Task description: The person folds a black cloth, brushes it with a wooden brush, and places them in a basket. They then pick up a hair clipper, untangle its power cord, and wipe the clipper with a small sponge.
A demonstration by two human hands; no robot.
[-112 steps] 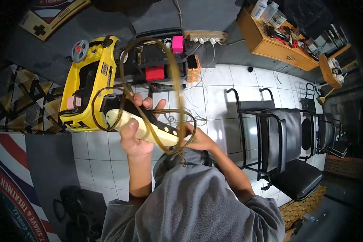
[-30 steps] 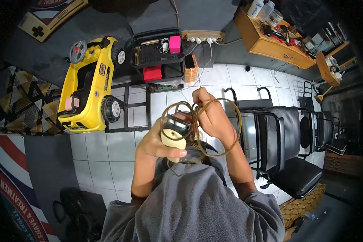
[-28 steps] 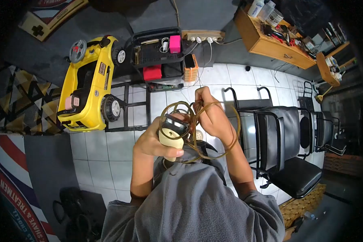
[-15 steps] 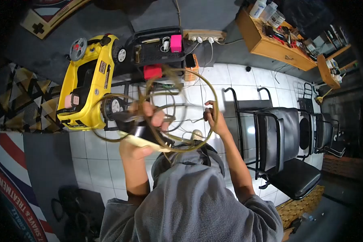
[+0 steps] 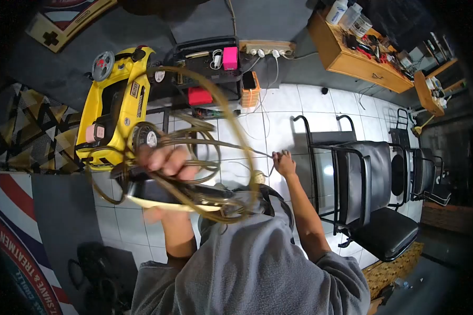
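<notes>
Below, tiled floor (image 5: 284, 105), black chairs (image 5: 362, 168), coiled cord (image 5: 205, 140)

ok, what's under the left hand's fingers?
A cream and black clipper, held in the left hand, with brown cord loops crossing it. The hand covers its upper side; motion blur hides its ends. The right hand pinches the cord further off.

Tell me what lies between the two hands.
In the head view, a taut stretch of cord runs from the left hand, which grips the clipper, to the right hand.
</notes>
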